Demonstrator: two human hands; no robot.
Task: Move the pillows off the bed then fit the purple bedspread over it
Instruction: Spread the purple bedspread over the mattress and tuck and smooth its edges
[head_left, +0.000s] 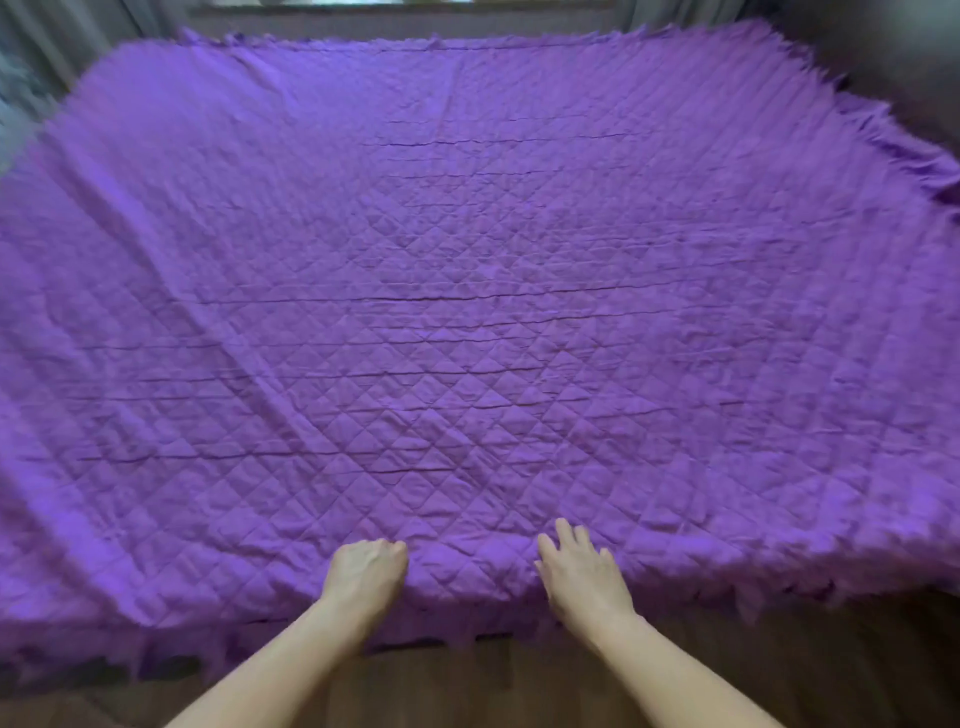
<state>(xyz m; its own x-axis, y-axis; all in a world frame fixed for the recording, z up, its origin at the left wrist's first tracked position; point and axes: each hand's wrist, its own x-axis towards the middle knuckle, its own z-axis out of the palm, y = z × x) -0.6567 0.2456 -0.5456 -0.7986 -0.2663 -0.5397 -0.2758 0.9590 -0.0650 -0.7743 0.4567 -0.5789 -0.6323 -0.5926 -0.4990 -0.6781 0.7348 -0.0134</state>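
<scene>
The purple quilted bedspread (467, 291) lies spread over the whole bed, with horizontal fold creases across it and a ruffled fringe hanging over the near and right edges. My left hand (366, 571) rests on its near edge with the fingers curled down against the fabric. My right hand (579, 571) lies flat on the bedspread a little to the right, fingers apart. No pillows are in view.
A brown wooden floor (519, 686) runs along the near side of the bed. Grey curtains (47, 47) hang at the far left. A dark headboard or wall (405, 23) runs along the far edge.
</scene>
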